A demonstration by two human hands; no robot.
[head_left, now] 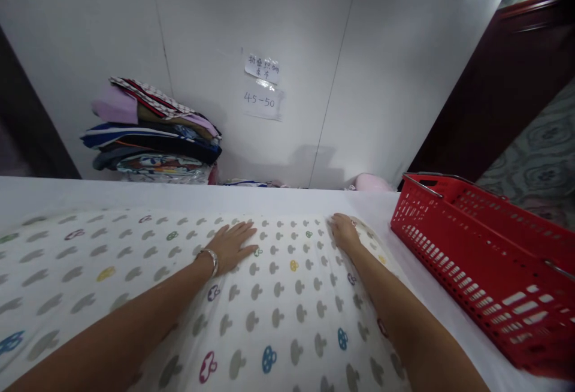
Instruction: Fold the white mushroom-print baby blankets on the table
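Mushroom-print cloth (pixel 278 314) covers the white table (pixel 135 194); left hand (pixel 233 247) presses flat, fingers spread, right hand (pixel 345 232) lies open at one o'clock, red basket (pixel 485 260) at three.

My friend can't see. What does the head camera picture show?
Two bare hands, left hand and right hand, press flat on a white mushroom-print cloth spread over a table. A red basket sits to the right; folded fabrics are stacked by the wall.
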